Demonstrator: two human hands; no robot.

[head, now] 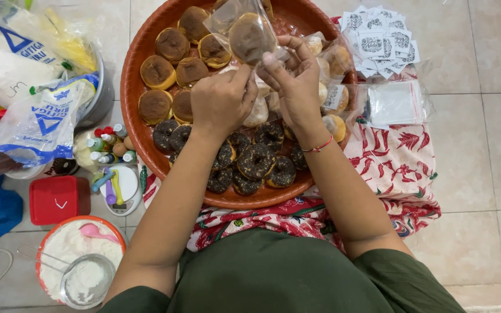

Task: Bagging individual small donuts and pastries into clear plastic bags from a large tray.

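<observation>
The head view looks straight down on a person in a dark green top, both bare hands raised over a big round orange tray that rests on a red-and-white flowered cloth on a pale tiled floor. The left hand and the right hand meet at the middle of the tray, and together they hold a clear plastic bag with one round brown-topped bun inside it; the fingers of both hands are pinched shut on the bag's lower edge, the bag standing up above them toward the far side of the tray. A thin red bracelet circles the right wrist. On the tray, unwrapped brown-topped buns lie in the far left part, dark sprinkled doughnuts fill the near part between the forearms, and already bagged buns sit along the right side. Just beyond the tray's right rim lies a heap of small white printed labels, and near it a stack of empty clear bags. To the left of the tray are flour sacks, small coloured bottles, a red box and a bowl of white flour with a metal sieve resting in it.
</observation>
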